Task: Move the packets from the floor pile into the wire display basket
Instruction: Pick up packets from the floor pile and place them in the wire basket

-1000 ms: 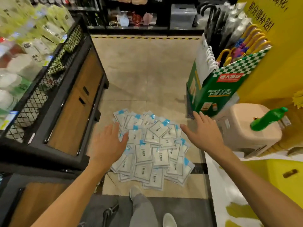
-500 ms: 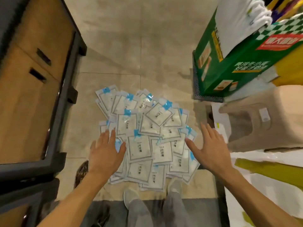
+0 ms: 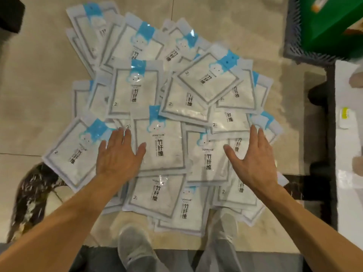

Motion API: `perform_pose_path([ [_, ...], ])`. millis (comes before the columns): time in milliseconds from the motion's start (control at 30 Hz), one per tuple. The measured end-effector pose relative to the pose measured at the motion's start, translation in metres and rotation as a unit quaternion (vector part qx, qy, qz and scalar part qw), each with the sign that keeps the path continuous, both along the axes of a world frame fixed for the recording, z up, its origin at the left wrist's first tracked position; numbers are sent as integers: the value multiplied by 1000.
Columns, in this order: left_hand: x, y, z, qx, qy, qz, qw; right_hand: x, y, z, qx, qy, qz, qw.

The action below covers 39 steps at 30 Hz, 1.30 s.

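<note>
Both hands lowered nearer pile | packets (image 3: 157, 146): glossy white, blue-tabbed, overlapping | left grip (image 3: 119, 154), right grip (image 3: 253, 156) spread

**Floor and surroundings, looking straight down**

Beige stone-look floor tiles (image 3: 225, 18) under me, mottled, with thin grout lines crossing. Light is even, indoor, with a soft glare on the tile. At lower left a dark brown marbled patch (image 3: 33, 195) curves through the paving. A grey strip of floor (image 3: 255, 262) runs along the bottom edge, where my grey shoes (image 3: 135, 250) stand. Upper right: a green carton (image 3: 330, 20) sits in a dark ribbed tray (image 3: 294, 48). Below that, a black vertical band (image 3: 332, 146) borders a white panel (image 3: 347, 193) on the right edge. A dark furniture corner (image 3: 9, 14) shows at upper left.
</note>
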<state>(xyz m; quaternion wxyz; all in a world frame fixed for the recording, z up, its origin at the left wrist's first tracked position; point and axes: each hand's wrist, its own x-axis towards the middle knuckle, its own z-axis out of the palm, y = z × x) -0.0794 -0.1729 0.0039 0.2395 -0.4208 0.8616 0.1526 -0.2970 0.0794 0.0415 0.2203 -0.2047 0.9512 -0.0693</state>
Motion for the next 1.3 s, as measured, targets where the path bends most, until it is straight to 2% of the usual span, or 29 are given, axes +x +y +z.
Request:
perform_pose_path([
  [133,-1,-6,-80,27,9,23,999,8,7,-91,-10,-29,-48,998],
  [233,-3,-7,-112,42,52,58,996,13,6,-135,-25,-72,-115,990],
  [367,-9,-21,-123,52,110,125,985,17,6,-163,-79,-56,-154,983],
  [500,-17,-19,-112,95,195,206,954,16,13,-165,-171,-34,-188,967],
  [567,-19,-16,-106,78,204,221,950,11,15,-157,-211,-36,-214,953],
  [667,-21,-13,-95,52,216,234,947,-6,22,-144,-203,-25,-217,955],
  [733,-18,-7,-83,68,222,236,943,-14,24,-131,-226,-76,-245,940],
  [767,-17,-5,-77,100,241,253,932,-15,24,-122,-256,-125,-271,919],
  [800,-16,-3,-70,146,278,291,904,-17,25,-113,-278,-179,-286,899],
  [867,-13,3,-53,263,334,373,825,-17,30,-93,-296,-264,-297,868],
  [900,-11,4,-45,299,347,394,797,-17,32,-83,-304,-288,-298,858],
  [1133,14,6,35,353,360,415,757,-18,34,19,-329,-333,-313,826],
  [1300,31,-15,136,410,366,440,710,-25,3,126,-351,-367,-294,810],
])
